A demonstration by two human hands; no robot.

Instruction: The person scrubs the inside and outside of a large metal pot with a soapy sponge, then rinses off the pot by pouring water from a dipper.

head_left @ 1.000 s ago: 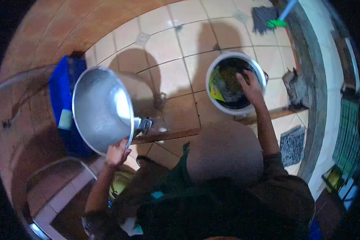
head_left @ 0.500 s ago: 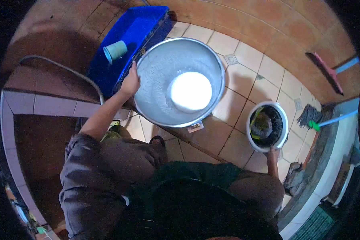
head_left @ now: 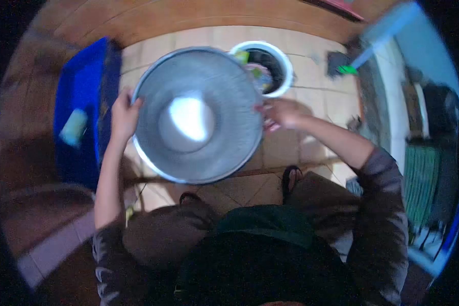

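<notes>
A large, round metal basin (head_left: 153, 137) is in front of me, its inside facing up and a bright patch of light on its bottom. My left hand (head_left: 123, 116) grips the left rim, thumb on the inner side. At the right rim my right hand (head_left: 280, 113) is closed on the basin's edge; its fingers are blurred and a pinkish patch shows beneath them. Just beyond that hand is a white bucket (head_left: 289, 76) with dark contents and something yellow-green inside, partly covered by the basin.
To the left is a blue tub (head_left: 81, 76) with a pale cup (head_left: 74, 127) in it. A mop (head_left: 338, 64) with a green fitting leans at the far right. A raised tile edge (head_left: 250, 172) crosses the floor before my feet. A green ribbed object (head_left: 422, 178) is at right.
My right hand has left the white bucket and now holds the basin's right rim. My view has turned right; the bucket now appears behind the basin.
</notes>
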